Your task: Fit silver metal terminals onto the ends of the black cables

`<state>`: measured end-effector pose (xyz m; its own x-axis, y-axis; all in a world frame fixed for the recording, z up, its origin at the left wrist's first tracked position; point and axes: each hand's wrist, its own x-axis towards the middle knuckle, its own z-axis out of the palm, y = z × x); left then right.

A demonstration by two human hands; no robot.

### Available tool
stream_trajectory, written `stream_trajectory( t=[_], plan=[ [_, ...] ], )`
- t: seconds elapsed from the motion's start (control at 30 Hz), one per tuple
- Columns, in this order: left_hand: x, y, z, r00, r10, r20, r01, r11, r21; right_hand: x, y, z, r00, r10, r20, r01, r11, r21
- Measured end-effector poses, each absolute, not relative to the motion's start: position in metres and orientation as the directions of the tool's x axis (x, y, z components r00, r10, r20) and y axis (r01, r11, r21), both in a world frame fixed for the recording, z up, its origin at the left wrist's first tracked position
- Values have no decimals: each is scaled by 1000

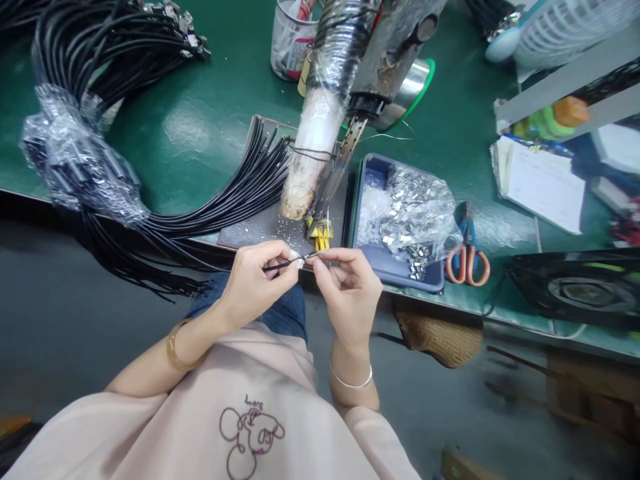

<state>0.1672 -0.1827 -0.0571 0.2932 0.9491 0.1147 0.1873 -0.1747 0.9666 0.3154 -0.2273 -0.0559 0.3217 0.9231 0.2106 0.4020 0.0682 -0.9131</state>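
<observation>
Left hand pinched a thin black cable between thumb and fingers, just past the front edge of the green desk. Right hand closed thumb and forefinger on the same cable's tip; any small fitting there was too fine to make out. The cable sat right below a yellow-tipped metal tool, apparently not touching it. Work on this one end looked midway, judging by the double grip. Much seemed left: a fanned bundle of black cables, sheathed farther back in clear plastic wrap, lay with many ends over a grey board. At upper left, another black bundle ended in silver metal pieces, perhaps a finished end; could not be sure. Stock remained, too: a blue plastic tray held a clear bag of shiny metal parts, with orange-handled scissors just beside.
</observation>
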Motion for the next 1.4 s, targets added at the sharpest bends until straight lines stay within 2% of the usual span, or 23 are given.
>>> stream_trajectory(
  t=[0.17,0.33,0.43,0.53,0.6,0.67,0.73,0.83,0.9,0.97,1.2,1.4],
  plan=[
    [165,-182,-55,333,931,153,174,-220,960,315,-229,-56,276,901,335,568,128,-813],
    [162,-180,-56,386,917,100,128,-161,979,317,-232,-54,120,882,456,712,243,-659],
    [159,-178,-57,410,912,-15,28,4,1000,322,-232,-51,207,840,502,638,273,-720],
    [157,-174,-57,440,891,-109,-79,160,984,327,-233,-48,399,738,544,439,367,-820],
    [156,-172,-55,444,887,-129,-104,193,976,330,-234,-46,434,748,502,366,363,-857],
    [156,-170,-54,437,890,-131,-105,195,975,330,-235,-47,395,798,455,410,289,-865],
    [157,-168,-52,429,895,-125,-102,185,977,328,-236,-50,325,803,500,538,277,-796],
    [161,-165,-50,417,903,-106,-113,168,979,323,-232,-56,105,743,661,727,396,-561],
    [163,-163,-49,404,909,-96,-126,160,979,321,-227,-59,-29,699,715,783,460,-418],
    [165,-160,-49,387,917,-91,-126,151,980,319,-221,-61,-67,677,733,804,472,-363],
    [170,-153,-45,339,935,-104,-95,144,985,317,-212,-62,44,713,700,758,432,-488],
    [172,-151,-41,297,950,-96,-77,125,989,318,-208,-61,57,709,703,747,437,-501]
  ],
)
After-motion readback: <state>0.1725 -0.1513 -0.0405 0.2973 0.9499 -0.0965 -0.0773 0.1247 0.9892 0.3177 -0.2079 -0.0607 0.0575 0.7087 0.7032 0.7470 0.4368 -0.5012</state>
